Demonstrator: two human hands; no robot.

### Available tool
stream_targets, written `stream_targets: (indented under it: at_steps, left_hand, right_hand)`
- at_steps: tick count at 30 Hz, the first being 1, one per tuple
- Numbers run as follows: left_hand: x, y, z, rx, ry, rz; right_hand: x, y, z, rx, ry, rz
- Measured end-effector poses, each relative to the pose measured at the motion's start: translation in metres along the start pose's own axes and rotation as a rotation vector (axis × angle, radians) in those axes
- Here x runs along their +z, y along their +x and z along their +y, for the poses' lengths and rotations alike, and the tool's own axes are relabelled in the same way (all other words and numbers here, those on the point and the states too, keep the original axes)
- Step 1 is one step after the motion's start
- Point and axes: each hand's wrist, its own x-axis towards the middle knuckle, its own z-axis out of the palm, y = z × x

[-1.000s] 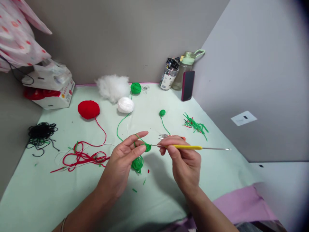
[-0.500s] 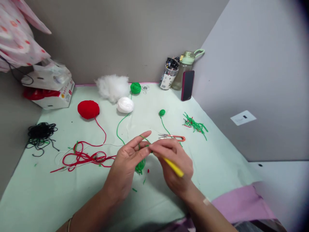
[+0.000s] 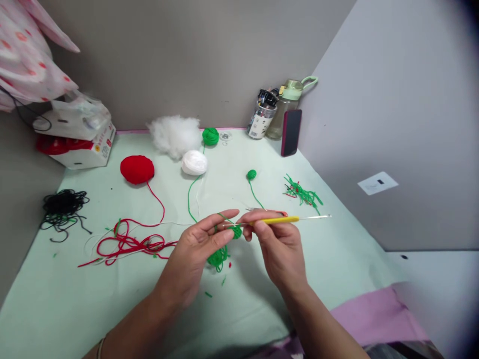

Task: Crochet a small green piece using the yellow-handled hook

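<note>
Between the thumb and fingers of my left hand [image 3: 198, 249] is a small green crochet piece [image 3: 235, 232], with green yarn running over the raised index finger. My right hand [image 3: 282, 244] grips a crochet hook [image 3: 279, 220] by its yellow handle, and the hook's thin metal tip reaches the green piece. Its other metal end points right. Below the left fingers hangs or lies a bundle of green yarn [image 3: 217, 259]; I cannot tell which. Orange-handled thread snips [image 3: 280, 213] lie behind my right hand, partly covered by it.
Red [image 3: 136, 169], white [image 3: 194, 163] and green [image 3: 210, 136] yarn balls stand toward the back by white stuffing [image 3: 175, 135]. Tangled red yarn [image 3: 138, 244] and black yarn [image 3: 65, 204] lie left. Green scraps [image 3: 303, 192], a phone [image 3: 291, 132] and a bottle [image 3: 282, 112] are right.
My right hand has turned, swinging the hook's handle from pointing down toward me to nearly level. The green crochet piece shows more now. My left hand has barely moved.
</note>
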Motion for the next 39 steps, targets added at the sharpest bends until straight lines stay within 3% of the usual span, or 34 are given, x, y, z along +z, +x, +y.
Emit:
stream_targets:
  at_steps: [5, 9, 13, 18, 21, 23, 25, 27, 29, 32, 36, 39]
  left_hand:
    - [0.000, -0.003, 0.003, 0.002, 0.005, 0.067]
    - [0.001, -0.005, 0.003, 0.009, -0.001, 0.077]
    - [0.001, -0.007, 0.000, 0.059, 0.031, 0.110]
    - [0.005, -0.012, -0.009, 0.176, 0.072, 0.141]
    - [0.011, -0.017, -0.011, 0.121, -0.044, 0.094]
    - [0.014, -0.020, -0.011, 0.009, -0.174, 0.029]
    - [0.016, -0.024, -0.009, -0.055, -0.250, 0.004]
    - [0.020, -0.029, -0.007, -0.045, -0.254, 0.008]
    - [0.025, -0.035, -0.007, -0.014, -0.226, -0.016]
    - [0.034, -0.044, -0.011, 0.062, -0.161, -0.023]
    - [0.045, -0.055, -0.020, 0.185, -0.105, 0.109]
    - [0.047, -0.063, -0.023, 0.130, -0.180, 0.061]
  right_hand:
    - [-0.001, 0.004, -0.004, 0.119, 0.127, 0.018]
    - [-0.001, 0.001, -0.008, 0.064, 0.089, -0.007]
    - [-0.002, -0.009, -0.012, -0.156, -0.187, -0.016]
    - [-0.006, -0.022, -0.015, -0.527, -0.637, -0.168]
    - [-0.009, -0.028, -0.013, -0.646, -0.815, -0.200]
    - [-0.011, -0.032, -0.013, -0.644, -0.736, -0.140]
    - [-0.011, -0.033, -0.014, -0.549, -0.520, -0.030]
    - [-0.010, -0.032, -0.017, -0.397, -0.254, 0.048]
    - [-0.007, -0.031, -0.022, -0.276, -0.078, 0.044]
    - [-0.004, -0.033, -0.028, -0.272, -0.096, 0.001]
    - [-0.006, -0.049, -0.031, -0.496, -0.384, -0.020]
    - [-0.011, -0.061, -0.032, -0.765, -0.607, -0.062]
